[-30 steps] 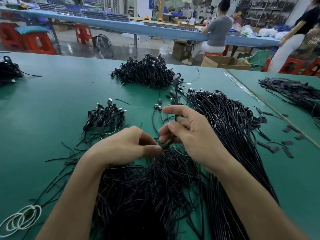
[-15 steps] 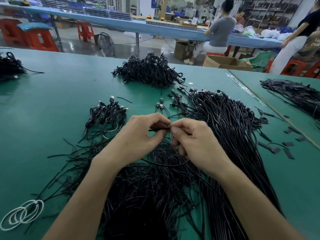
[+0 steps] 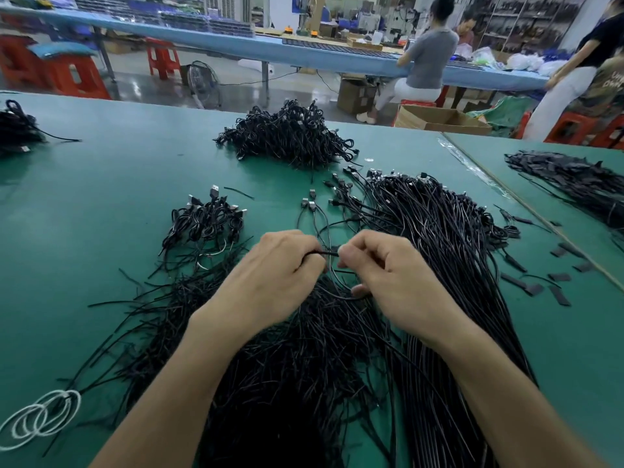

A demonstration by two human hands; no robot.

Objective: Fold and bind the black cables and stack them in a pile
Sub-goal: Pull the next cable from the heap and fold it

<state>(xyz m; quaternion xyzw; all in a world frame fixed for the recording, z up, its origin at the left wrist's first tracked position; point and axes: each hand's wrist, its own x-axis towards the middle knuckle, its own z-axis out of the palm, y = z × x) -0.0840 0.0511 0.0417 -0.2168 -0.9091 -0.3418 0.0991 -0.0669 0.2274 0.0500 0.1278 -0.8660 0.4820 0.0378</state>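
Note:
My left hand (image 3: 277, 268) and my right hand (image 3: 388, 275) meet over the middle of the green table (image 3: 101, 204). Between their fingertips they pinch one thin black tie (image 3: 323, 253), stretched level, with a black cable looped under my right hand. Beneath both wrists lies a heap of short black ties (image 3: 287, 359). A long bundle of straight black cables (image 3: 439, 251) runs along the right of my right hand. A small pile of bound cables (image 3: 206, 221) lies to the left of my left hand. A bigger pile of bound cables (image 3: 290, 133) sits further back.
White loops of cord (image 3: 37, 420) lie at the near left edge. Flat black strips (image 3: 537, 285) are scattered to the right. More black cables lie at the far left (image 3: 17, 130) and on the adjoining table (image 3: 574, 180). People work at a blue bench (image 3: 304, 52) behind.
Both hands have lifted from the tie heap and drawn a tie out between them. My right hand has let go of the raised cable end and curled down.

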